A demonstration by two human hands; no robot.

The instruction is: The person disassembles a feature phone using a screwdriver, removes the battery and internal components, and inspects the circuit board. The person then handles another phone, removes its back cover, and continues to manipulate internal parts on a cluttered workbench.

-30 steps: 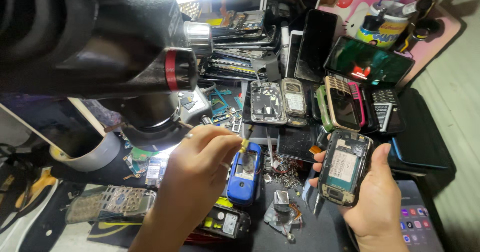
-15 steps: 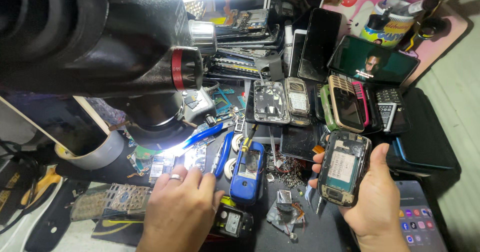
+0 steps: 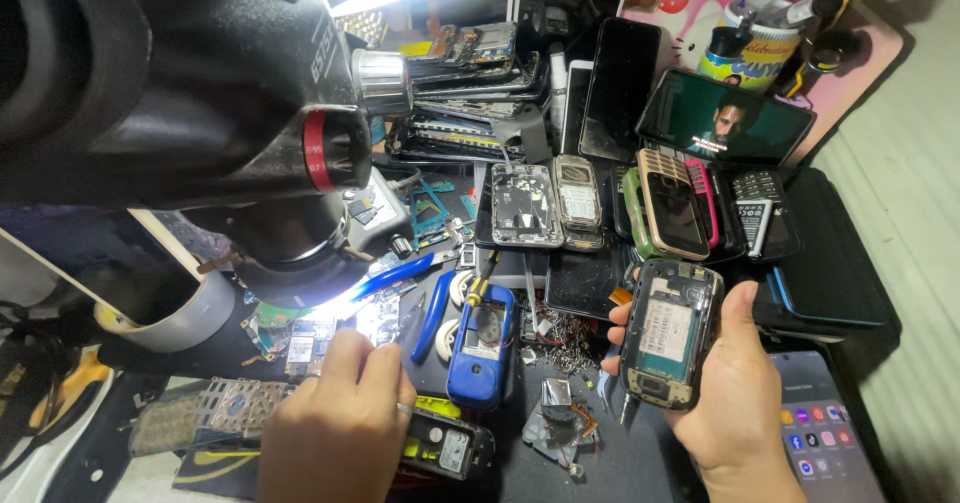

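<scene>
Phone shell point(image 3: 668, 335), back off and insides bare, stands upright in the right hand point(image 3: 735, 393): thumb along its right edge, fingertips curled round the left edge, a firm closed grip. It is held just right of the blue phone point(image 3: 482, 351), which lies face up on the dark bench point(image 3: 640, 468) with its own back removed.

Left of the blue phone, the left hand point(image 3: 335, 433) rests knuckles up, fingers bent down over small circuit boards point(image 3: 345, 325) lit by the lamp; a ring shows on one finger. Whether those fingertips pinch anything I cannot tell, since the hand hides them.

Blue pliers point(image 3: 432, 313) lie just left of the blue phone, and a yellow-handled screwdriver point(image 3: 484, 275) slants at its top edge. Loose screws point(image 3: 560, 338) are scattered to its right, under the held shell. A black and yellow phone point(image 3: 445, 445) lies just below it, touching the left hand's knuckles.

Beyond the blue phone, a row of old handsets point(image 3: 640, 203) lies side by side, with a lit tablet point(image 3: 725, 118) behind them. A microscope head point(image 3: 200, 113) looms above and to the left.
</scene>
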